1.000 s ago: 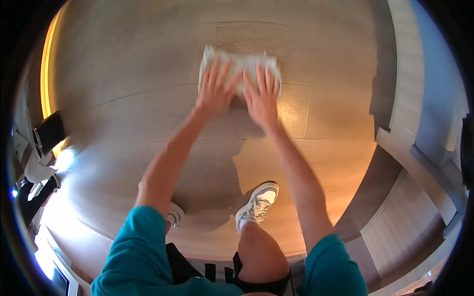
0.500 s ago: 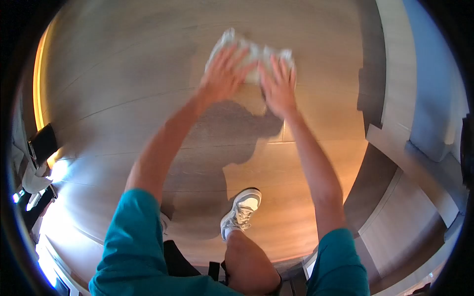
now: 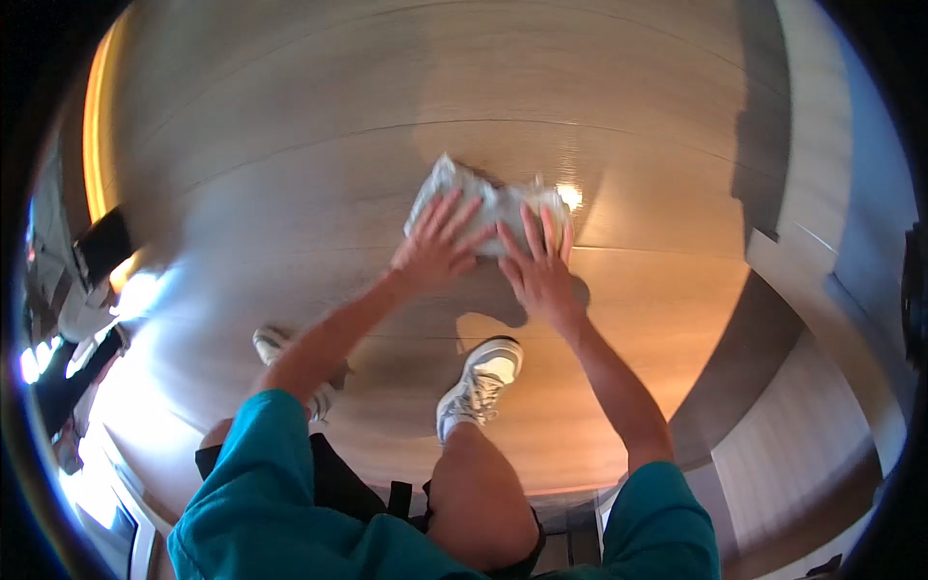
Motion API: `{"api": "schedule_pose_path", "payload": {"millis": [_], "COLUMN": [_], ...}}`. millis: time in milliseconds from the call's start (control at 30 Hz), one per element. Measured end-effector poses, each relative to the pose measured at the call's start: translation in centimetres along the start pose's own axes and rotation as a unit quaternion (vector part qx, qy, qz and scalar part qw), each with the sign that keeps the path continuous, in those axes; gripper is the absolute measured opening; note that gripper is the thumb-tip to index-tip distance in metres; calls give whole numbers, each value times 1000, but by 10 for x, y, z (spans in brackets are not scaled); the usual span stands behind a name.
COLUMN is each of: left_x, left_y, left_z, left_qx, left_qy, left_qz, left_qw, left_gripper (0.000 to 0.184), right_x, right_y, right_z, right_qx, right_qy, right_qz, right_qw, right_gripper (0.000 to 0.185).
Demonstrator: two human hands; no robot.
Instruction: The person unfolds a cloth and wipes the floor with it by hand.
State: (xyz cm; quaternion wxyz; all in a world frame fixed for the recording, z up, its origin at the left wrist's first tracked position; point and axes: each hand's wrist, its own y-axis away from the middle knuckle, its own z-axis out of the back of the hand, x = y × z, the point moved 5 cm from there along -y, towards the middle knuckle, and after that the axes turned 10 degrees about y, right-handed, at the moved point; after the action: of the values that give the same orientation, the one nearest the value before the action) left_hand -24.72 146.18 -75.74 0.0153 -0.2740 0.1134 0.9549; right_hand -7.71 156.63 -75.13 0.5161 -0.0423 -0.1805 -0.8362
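A crumpled whitish cloth (image 3: 495,211) lies on the wooden floor (image 3: 319,208) in front of me. My left hand (image 3: 435,246) presses flat on its left part, fingers spread. On the right part rests my right hand (image 3: 543,275), also flat with the fingers apart. Both palms reach past the cloth's near edge, and neither hand is closed round it. Part of the cloth is hidden under the fingers.
My shoe (image 3: 480,382) stands on the floor just behind the right hand, and another shoe (image 3: 271,343) is partly hidden by my left arm. Pale panels (image 3: 812,208) edge the right side. A dark object (image 3: 103,246) and a lit yellow strip (image 3: 95,135) are at left.
Both hands and the cloth have come closer to my feet, still pressed together on the floor. The view has shifted, and more of the other shoe shows at left.
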Motion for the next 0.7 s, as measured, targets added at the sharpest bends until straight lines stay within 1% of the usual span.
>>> {"api": "schedule_pose_path", "payload": {"millis": [67,100,133,167,200,233,333,367,400,433,467,500,533,567,633,667,700], "left_x": [-16,-20,-21,-19,-15,-9,24,42,52,68,81,89,101,113,142,154,167], "left_y": [60,80,95,108,118,127,155,164,168,170,174,173,177,178,178,177,173], "left_z": [-24,-33,-36,-36,-33,-33,-26,-10,-1,10,14,20,31,43,55,62,69], "left_qx": [-1,-7,-9,-28,-47,-42,-46,-75,-83,-150,-213,-232,-240,-282,-365,-388,-372], "left_qy": [20,32,28,54,80,71,39,82,82,95,108,75,73,71,67,79,86], "left_qz": [48,82,102,125,145,165,186,203,212,271,326,350,360,361,346,345,341], "left_qw": [999,996,994,990,985,983,981,973,970,946,915,905,899,886,862,851,859], "left_gripper": [73,70,70,66,63,59,61,64,64,64,65,63,63,61,53,50,49], "right_x": [38,52,66,76,87,96,131,150,166,185,198,213,231,240,252,254,252], "right_y": [36,40,44,43,34,31,-6,-33,-56,-77,-92,-106,-122,-134,-154,-163,-173], "right_z": [-24,-26,-30,-34,-33,-38,-50,-46,-46,-47,-56,-54,-47,-43,-39,-34,-30], "right_qx": [-5,-8,15,36,36,28,0,-42,-84,-126,-128,-114,-103,-80,-75,-65,-62], "right_qy": [-52,-58,-40,-18,-20,-17,-23,-45,-67,-44,-43,-25,-5,-25,-17,-17,-35], "right_qz": [8,28,28,26,40,47,77,83,90,115,120,125,136,130,129,126,122], "right_qw": [999,998,999,999,998,998,997,995,990,984,983,985,985,988,989,990,990], "right_gripper": [64,64,64,65,65,66,69,69,70,69,69,69,69,70,72,74,72]}}
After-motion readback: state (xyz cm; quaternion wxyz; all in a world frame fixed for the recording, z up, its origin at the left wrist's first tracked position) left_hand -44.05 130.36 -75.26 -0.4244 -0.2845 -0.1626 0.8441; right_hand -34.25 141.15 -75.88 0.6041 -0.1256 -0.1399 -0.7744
